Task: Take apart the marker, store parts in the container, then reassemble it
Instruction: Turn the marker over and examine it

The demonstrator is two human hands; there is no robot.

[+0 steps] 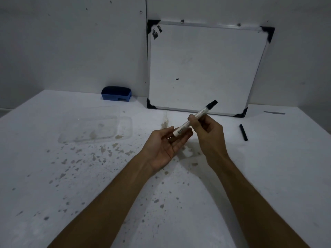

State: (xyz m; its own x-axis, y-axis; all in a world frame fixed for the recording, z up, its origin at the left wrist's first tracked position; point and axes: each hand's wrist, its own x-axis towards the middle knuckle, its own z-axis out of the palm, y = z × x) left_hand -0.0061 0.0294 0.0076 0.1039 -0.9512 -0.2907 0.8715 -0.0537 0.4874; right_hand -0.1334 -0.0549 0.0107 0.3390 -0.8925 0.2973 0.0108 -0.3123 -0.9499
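Note:
My right hand (208, 129) grips the white marker barrel (196, 116) near its middle, holding it tilted with the black tip end pointing up and to the right. The barrel's open white rear end rests against the fingers of my left hand (167, 144), which lies palm up with its fingers apart beneath it. A thin black stick-like marker part (243, 132) lies on the table to the right of my hands. A clear plastic container (95, 128) sits on the table to the left; I see nothing inside it.
A small whiteboard (204, 68) leans against the back wall behind my hands. A blue eraser (116, 93) sits at the wall to the left. A thin grey strip (275, 113) lies far right. The white table (89, 176) is speckled with stains.

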